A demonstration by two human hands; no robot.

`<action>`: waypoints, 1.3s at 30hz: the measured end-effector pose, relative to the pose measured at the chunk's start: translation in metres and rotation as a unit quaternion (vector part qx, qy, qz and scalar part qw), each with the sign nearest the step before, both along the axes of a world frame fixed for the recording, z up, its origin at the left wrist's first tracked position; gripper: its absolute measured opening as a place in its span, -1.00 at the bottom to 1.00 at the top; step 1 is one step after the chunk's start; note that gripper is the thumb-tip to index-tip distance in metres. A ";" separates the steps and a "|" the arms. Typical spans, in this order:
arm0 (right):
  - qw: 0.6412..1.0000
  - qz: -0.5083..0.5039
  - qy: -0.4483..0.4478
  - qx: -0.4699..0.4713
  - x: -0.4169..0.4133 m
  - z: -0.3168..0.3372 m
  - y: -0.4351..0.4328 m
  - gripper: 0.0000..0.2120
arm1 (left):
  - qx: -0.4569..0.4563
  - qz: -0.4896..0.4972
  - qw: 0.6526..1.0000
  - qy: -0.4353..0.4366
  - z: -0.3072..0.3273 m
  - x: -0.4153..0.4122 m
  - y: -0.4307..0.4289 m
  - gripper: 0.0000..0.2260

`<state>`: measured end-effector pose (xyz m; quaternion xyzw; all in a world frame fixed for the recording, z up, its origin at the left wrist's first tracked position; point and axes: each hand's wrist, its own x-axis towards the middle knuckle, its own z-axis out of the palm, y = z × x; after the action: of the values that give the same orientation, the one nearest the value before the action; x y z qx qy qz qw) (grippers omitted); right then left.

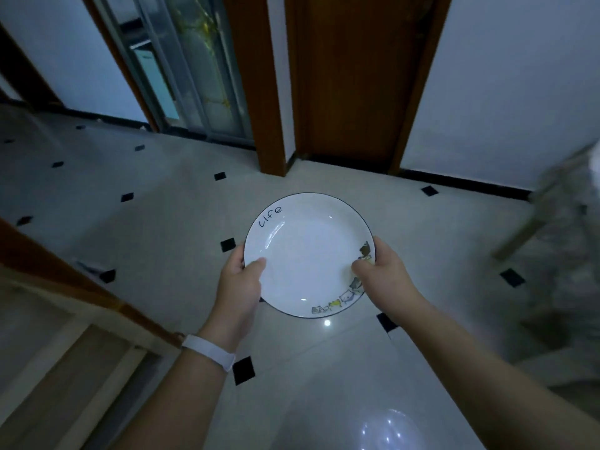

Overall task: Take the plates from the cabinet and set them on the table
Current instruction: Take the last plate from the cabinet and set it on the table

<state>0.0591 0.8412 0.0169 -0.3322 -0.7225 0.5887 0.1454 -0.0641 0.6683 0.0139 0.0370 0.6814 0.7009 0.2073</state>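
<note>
A white plate (pixel 308 248) with a thin dark rim, the word "Life" and small cartoon animals along its edge is held level over the tiled floor at the centre of the head view. My left hand (pixel 238 284) grips its left rim, thumb on top. My right hand (pixel 386 271) grips its right rim, thumb over the cartoon drawings. A white band sits on my left wrist. No cabinet shelf with plates shows in this view.
Wooden furniture (pixel 58 319) with a brown top edge fills the lower left. A brown wooden door (pixel 354 82) and a glass sliding door (pixel 181 66) stand ahead. A blurred wooden-legged piece with patterned cloth (pixel 558 228) is at the right. Glossy pale floor tiles (pixel 162 206) lie between.
</note>
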 end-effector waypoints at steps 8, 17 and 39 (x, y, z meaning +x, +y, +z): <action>0.991 -0.133 0.009 -0.011 0.089 0.012 0.079 -0.73 | -0.007 -0.163 0.986 0.013 0.029 0.044 0.121 -0.69; 0.959 -0.284 -0.007 -0.002 0.122 0.015 0.141 -0.72 | 0.000 -0.301 0.953 -0.019 0.018 0.050 0.234 -0.68; 0.883 -0.468 -0.030 0.012 -0.009 0.024 0.341 -0.78 | 0.019 -0.487 0.871 -0.060 0.021 -0.101 0.511 -0.72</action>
<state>0.0505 1.1819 0.0407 -0.6474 -0.4936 0.4333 0.3866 -0.1654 1.1788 0.0346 0.3256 0.5499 0.5248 0.5623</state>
